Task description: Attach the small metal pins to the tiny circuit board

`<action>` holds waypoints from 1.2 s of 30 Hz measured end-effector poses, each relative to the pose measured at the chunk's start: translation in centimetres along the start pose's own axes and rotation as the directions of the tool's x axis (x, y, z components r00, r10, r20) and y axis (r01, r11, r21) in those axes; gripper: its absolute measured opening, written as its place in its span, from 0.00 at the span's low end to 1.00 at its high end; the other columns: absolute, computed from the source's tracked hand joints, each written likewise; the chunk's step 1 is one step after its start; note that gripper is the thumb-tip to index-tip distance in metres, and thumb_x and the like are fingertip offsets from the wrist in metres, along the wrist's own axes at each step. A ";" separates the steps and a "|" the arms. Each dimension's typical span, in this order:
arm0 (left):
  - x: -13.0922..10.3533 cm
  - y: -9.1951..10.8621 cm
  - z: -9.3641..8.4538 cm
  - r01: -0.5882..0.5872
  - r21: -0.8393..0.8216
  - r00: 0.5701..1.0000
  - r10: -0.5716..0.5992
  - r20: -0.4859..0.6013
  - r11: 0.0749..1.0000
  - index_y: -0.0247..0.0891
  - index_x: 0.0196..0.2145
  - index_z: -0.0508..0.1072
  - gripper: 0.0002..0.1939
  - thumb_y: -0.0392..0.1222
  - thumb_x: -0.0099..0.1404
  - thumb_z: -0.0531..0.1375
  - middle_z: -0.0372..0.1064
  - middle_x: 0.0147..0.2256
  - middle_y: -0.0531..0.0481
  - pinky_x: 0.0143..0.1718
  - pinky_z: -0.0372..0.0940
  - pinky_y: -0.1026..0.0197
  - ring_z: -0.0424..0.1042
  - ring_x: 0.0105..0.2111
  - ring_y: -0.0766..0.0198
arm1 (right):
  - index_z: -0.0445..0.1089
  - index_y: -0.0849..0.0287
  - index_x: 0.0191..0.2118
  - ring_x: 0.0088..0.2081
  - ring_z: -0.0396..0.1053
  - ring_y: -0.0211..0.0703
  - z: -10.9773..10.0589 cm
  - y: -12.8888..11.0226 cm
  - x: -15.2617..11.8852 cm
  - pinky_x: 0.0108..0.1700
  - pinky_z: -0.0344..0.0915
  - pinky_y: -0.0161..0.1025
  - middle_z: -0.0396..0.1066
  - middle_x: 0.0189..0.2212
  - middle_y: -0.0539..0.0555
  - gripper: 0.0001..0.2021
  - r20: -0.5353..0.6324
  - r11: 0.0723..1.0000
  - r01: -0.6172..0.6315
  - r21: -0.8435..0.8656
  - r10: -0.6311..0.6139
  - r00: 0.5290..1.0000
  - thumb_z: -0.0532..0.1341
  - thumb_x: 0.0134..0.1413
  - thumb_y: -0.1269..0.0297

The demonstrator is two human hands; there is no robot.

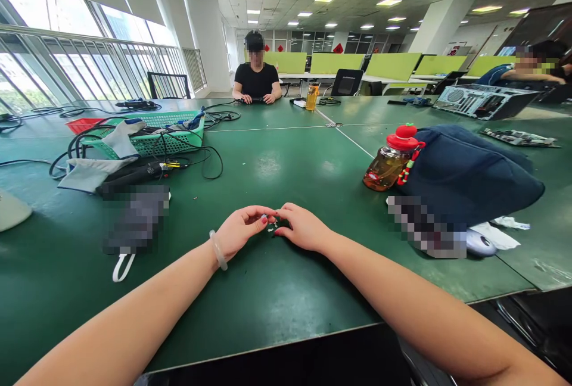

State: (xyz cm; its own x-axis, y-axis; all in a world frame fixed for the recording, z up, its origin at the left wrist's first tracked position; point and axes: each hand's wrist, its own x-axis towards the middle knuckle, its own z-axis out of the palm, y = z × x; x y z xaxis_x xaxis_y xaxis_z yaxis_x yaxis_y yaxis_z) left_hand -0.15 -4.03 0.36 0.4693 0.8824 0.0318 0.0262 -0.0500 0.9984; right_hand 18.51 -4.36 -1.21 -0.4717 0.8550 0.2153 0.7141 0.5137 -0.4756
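Observation:
Over the green table (232, 195), my two hands meet at the fingertips. My left hand (241, 230), with a pale bangle on the wrist, has its thumb pressed toward its curled fingers. Whatever it pinches is too small to name. Close against it, my right hand (304, 228) is curved, thumb and forefinger apart. Between the two hands lie several tiny silvery pieces (270, 229) on the tabletop, partly hidden by the fingers; they look like small metal parts, but their exact kind does not show.
Left stands a green basket (179, 142) with cables and gloves (92, 173); a dark pouch (138, 219) lies nearer. Right are a red-lidded bottle (382, 165), a navy bag (465, 171) and a computer mouse (480, 243). A person (256, 79) sits opposite; a computer case (485, 101) lies far right.

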 end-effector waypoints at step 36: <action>0.6 0.6 -2.0 -0.058 0.669 0.997 0.078 -0.001 0.741 0.42 0.48 0.69 0.19 0.47 0.63 0.48 0.74 0.39 0.51 0.48 0.60 0.59 0.69 0.42 0.61 | 0.70 0.60 0.33 0.23 0.62 0.31 -0.7 1.1 0.6 0.30 0.61 0.31 0.66 0.22 0.46 0.06 0.051 0.847 -0.266 0.461 0.275 0.960 0.59 0.46 0.69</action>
State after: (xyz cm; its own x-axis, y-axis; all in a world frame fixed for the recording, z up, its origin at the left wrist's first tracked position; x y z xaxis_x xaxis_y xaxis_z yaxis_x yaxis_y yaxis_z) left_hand -1.57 -2.62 1.12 0.4690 0.8763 0.1100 0.5828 -0.4006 0.7070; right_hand 19.36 -3.29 -1.00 -0.2832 0.9585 0.0330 0.4920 0.1747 -0.8529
